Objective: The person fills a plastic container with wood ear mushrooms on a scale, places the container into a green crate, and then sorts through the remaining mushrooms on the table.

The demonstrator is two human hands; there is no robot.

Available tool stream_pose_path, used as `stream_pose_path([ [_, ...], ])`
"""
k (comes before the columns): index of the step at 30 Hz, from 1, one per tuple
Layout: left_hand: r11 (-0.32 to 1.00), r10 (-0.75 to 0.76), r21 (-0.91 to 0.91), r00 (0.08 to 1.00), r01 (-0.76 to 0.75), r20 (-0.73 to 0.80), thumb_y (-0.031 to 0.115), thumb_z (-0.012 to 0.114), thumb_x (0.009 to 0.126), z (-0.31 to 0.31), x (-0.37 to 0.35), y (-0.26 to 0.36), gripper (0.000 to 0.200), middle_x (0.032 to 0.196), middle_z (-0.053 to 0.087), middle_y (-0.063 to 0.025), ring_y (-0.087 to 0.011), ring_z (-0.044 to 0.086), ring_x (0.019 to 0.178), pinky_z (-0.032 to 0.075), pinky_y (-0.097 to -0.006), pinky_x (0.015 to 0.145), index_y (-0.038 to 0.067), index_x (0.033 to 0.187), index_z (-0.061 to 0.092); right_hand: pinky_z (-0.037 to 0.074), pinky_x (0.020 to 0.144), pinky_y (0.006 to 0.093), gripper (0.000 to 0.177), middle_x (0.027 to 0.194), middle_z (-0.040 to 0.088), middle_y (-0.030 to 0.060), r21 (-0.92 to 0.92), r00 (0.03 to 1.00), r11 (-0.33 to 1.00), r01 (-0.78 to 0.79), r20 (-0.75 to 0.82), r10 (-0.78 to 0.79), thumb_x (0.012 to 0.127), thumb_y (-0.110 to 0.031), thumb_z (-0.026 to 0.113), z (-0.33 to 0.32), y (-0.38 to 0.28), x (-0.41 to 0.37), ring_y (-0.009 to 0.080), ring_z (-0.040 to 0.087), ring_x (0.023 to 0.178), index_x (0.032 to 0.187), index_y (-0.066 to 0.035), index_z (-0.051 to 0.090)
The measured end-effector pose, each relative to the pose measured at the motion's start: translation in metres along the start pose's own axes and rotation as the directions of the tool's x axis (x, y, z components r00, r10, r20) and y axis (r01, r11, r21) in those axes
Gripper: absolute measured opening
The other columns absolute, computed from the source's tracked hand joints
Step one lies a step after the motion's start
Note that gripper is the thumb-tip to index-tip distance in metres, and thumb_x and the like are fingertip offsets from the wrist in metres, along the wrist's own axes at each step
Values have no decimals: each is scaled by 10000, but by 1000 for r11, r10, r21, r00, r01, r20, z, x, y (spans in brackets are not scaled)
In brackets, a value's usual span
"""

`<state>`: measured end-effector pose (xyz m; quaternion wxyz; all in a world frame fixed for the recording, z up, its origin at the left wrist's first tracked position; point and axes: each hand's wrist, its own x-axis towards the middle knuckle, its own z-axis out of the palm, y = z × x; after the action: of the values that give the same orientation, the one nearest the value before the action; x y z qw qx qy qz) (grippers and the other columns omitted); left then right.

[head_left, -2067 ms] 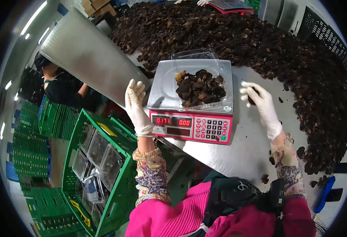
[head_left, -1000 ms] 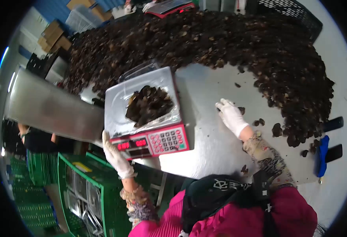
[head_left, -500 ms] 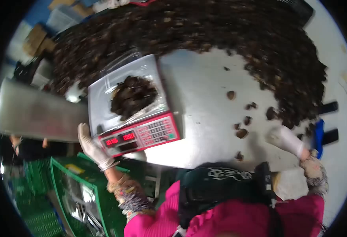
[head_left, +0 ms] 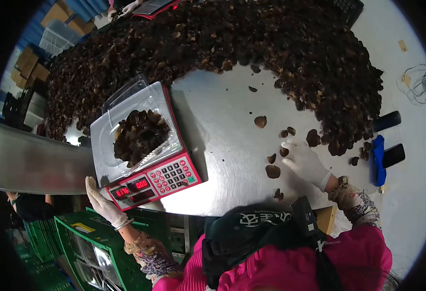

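My left hand (head_left: 105, 203), in a white glove, rests against the front left corner of a red digital scale (head_left: 193, 170), its fingers stretched out along the side. A clear plastic tray (head_left: 102, 140) lies on the scale, holding a clump of dark brown wood ear mushrooms (head_left: 142, 138). The red digits read about 0.176. My right hand (head_left: 306, 162), also gloved, is low over the metal table with thumb and fingers apart around a small loose mushroom piece (head_left: 284, 152). More loose mushroom pieces (head_left: 273, 171) lie just left of it.
A large mushroom heap (head_left: 213, 41) curves around the table's far and right sides. Two dark phones (head_left: 393, 156) and a blue object (head_left: 378, 160) lie at right. Green crates (head_left: 84, 220) stand below left. Another scale (head_left: 150, 7) and a person's gloved hand (head_left: 130, 7) are at the far end.
My right hand has moved left from near the blue object to the loose mushroom pieces. My left hand stays at the scale. The whole view has shifted slightly.
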<state>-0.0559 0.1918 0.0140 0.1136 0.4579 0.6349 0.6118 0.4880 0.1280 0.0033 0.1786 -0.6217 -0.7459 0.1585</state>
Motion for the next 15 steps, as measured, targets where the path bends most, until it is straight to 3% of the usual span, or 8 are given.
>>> stream_pose_path([
  [3,998,-61,-1,998,61,9,296,382,1039,-1,-1,-12,457,1345,512,-158,-240,479,1260,367,-376,1071,-38,1339,470,472,880,415,455,1196,543,146,-49,986,989,139,97,-134,823,-213,668,2,-27,-2,347,546,1043,1239,-77,546],
  [4,983,-136,-123,991,136,8,251,402,1029,9,-2,0,428,1340,521,-153,-231,482,1253,345,-375,1088,-46,1326,484,469,895,406,405,1184,553,140,-172,958,944,283,104,-268,822,-204,679,15,-26,-5,327,547,1049,1196,-78,588],
  [6,996,-41,78,999,40,10,229,409,1030,19,5,16,400,1311,550,-145,-223,517,1215,381,-347,1045,-57,1283,530,471,899,392,295,1170,561,144,191,942,944,270,150,-300,834,-165,666,44,-9,-6,324,549,1044,1108,-60,639],
  [8,989,43,141,999,-44,11,261,419,1032,27,19,16,423,1294,566,-154,-228,521,1209,367,-343,1053,-58,1288,523,472,902,375,210,1149,568,145,303,962,952,50,242,-128,843,-118,649,49,-14,7,316,547,1038,1039,-46,667],
  [10,996,73,59,997,-71,-28,236,427,1030,46,35,35,385,1250,596,-143,-221,556,1147,406,-335,1002,-43,1267,544,474,899,359,212,1138,568,143,260,957,952,160,196,-214,843,-103,643,51,-26,43,314,552,1034,1046,-47,660],
  [12,998,67,6,996,-67,57,297,447,1022,62,59,39,420,1218,604,-132,-210,561,1118,418,-322,981,-23,1275,546,477,892,359,211,1125,569,142,466,961,852,241,12,-278,847,-109,640,31,-77,90,316,553,1047,1048,-46,653],
  [14,990,-79,-102,979,100,188,368,477,1002,77,83,23,470,1155,618,-117,-199,574,1054,435,-301,940,3,1292,539,483,883,352,230,1130,573,135,387,892,807,446,-126,-433,853,-142,643,24,-129,139,316,560,1050,1071,-66,645],
  [15,936,-297,-114,921,333,251,443,490,981,88,95,23,515,1126,614,-95,-183,565,1022,444,-296,902,36,1292,549,489,875,352,254,1145,568,130,323,848,784,530,-206,-489,850,-164,650,26,-154,160,309,562,1046,1090,-84,639],
])
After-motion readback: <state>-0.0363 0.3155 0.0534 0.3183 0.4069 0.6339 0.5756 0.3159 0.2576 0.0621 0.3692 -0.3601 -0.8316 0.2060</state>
